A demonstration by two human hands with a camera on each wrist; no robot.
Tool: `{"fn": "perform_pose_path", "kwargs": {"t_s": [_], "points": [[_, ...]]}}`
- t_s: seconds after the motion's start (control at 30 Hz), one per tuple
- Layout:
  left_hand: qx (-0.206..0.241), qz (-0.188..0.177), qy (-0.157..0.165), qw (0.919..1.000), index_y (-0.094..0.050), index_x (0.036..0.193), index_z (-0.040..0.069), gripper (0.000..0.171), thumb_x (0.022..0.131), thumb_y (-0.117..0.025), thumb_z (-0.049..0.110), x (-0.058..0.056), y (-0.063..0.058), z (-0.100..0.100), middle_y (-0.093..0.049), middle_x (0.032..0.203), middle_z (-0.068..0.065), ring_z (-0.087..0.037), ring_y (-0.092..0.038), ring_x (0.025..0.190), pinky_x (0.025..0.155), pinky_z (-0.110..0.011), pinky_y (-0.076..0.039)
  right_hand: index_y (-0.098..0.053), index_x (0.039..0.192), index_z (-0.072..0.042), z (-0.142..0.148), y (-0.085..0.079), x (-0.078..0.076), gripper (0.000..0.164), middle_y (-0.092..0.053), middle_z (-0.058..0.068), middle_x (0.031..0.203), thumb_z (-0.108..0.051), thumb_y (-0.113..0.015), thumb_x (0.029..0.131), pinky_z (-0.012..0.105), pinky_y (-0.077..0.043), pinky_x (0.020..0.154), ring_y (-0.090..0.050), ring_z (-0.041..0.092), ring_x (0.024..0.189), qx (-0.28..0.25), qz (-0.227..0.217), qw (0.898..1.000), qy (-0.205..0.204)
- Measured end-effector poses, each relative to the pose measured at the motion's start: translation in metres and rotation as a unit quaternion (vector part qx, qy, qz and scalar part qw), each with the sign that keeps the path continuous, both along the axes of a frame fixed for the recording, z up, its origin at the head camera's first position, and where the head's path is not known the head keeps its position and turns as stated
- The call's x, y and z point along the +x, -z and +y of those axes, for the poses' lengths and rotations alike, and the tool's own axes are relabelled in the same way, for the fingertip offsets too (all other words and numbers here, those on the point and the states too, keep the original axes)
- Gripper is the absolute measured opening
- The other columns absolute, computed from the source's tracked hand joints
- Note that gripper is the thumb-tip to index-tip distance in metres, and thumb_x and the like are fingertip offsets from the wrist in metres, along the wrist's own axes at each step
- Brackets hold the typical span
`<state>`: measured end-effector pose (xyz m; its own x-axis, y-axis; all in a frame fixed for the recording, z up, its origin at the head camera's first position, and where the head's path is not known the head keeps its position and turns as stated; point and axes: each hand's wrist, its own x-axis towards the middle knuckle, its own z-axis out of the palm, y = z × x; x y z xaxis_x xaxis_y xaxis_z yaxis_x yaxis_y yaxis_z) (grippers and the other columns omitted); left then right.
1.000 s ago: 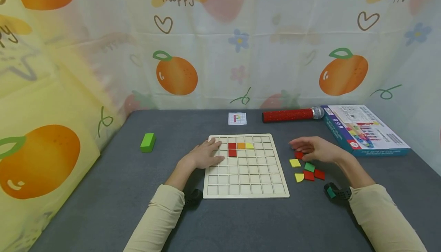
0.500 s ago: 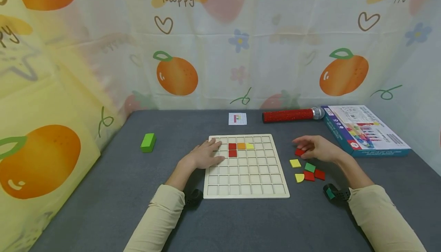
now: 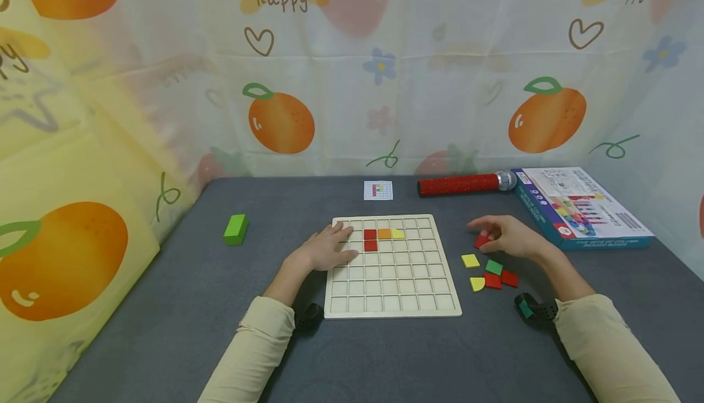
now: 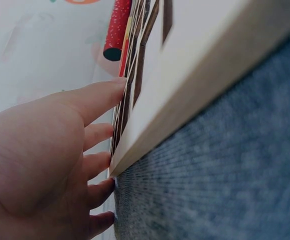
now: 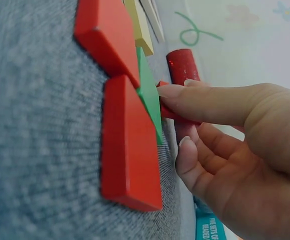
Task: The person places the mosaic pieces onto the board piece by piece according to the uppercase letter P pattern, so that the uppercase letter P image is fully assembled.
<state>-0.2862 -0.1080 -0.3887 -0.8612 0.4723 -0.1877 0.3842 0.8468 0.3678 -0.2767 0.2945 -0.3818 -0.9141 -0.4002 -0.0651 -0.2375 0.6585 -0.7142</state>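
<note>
A pale wooden grid board (image 3: 407,305) lies in the middle of the table in the head view. My left hand (image 3: 326,250) rests on its upper left edge, fingers spread. Set in the grid are two red tiles (image 3: 370,245), an orange tile (image 3: 384,233) and a yellow tile (image 3: 398,233). To the right of the board, my right hand (image 3: 513,239) pinches a red square tile (image 3: 482,241) between thumb and fingers. Nearer to me lie loose pieces: a yellow square (image 3: 470,261), a green tile (image 3: 494,267), two red tiles (image 5: 132,145) and a round-edged yellow piece (image 3: 477,284).
A small printed pattern card (image 3: 378,190) lies beyond the board. A red glittery microphone (image 3: 458,184) is at the back, its head by a flat game box (image 3: 588,210) on the right. At the far left stands a green block (image 3: 235,230).
My right hand has taken the red tile into a pinch, and its fingers have shifted slightly right and away from me. My left hand has stayed on the board.
</note>
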Motion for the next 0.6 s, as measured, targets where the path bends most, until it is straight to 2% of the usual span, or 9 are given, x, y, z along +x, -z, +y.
{"fn": "perform_pose_path", "kwargs": {"t_s": [0.2, 0.3, 0.47, 0.6], "points": [[-0.001, -0.003, -0.002, 1.0, -0.028, 0.151, 0.01, 0.066, 0.098, -0.05, 0.042, -0.0003, 0.0, -0.0001, -0.017, 0.156, -0.016, -0.034, -0.01, 0.142, 0.11, -0.056, -0.013, -0.06, 0.116, 0.005, 0.0025, 0.0006, -0.0005, 0.031, -0.058, 0.008, 0.093, -0.004, -0.068, 0.087, 0.033, -0.045, 0.072, -0.05, 0.025, 0.087, 0.019, -0.01, 0.999, 0.028], [-0.001, -0.002, 0.001, 1.0, -0.027, 0.151, 0.009, 0.066, 0.098, -0.049, 0.042, -0.0007, 0.0006, -0.0003, -0.017, 0.156, -0.016, -0.034, -0.011, 0.142, 0.109, -0.056, -0.014, -0.061, 0.11, 0.004, 0.0023, -0.0004, 0.0005, 0.026, -0.06, 0.009, 0.094, -0.006, -0.068, 0.087, 0.033, -0.046, 0.071, -0.051, 0.026, 0.086, 0.011, -0.017, 0.999, 0.044], [-0.001, -0.002, 0.004, 1.0, -0.027, 0.151, 0.009, 0.066, 0.099, -0.049, 0.042, -0.0012, 0.002, -0.001, -0.017, 0.156, -0.016, -0.034, -0.011, 0.142, 0.109, -0.056, -0.014, -0.06, 0.103, 0.002, 0.0025, -0.0008, 0.0012, 0.027, -0.061, 0.008, 0.088, -0.013, -0.073, 0.086, 0.032, -0.046, 0.067, -0.051, 0.025, 0.083, 0.001, -0.023, 0.997, 0.08], [0.002, -0.002, 0.005, 1.0, -0.027, 0.151, 0.009, 0.066, 0.098, -0.049, 0.042, -0.0017, 0.0029, -0.0015, -0.016, 0.156, -0.016, -0.035, -0.011, 0.142, 0.109, -0.056, -0.014, -0.059, 0.1, 0.0, 0.0028, -0.0001, 0.0001, 0.032, -0.064, 0.005, 0.084, -0.023, -0.075, 0.084, 0.032, -0.049, 0.069, -0.054, 0.024, 0.081, 0.002, -0.033, 0.993, 0.115]]}}
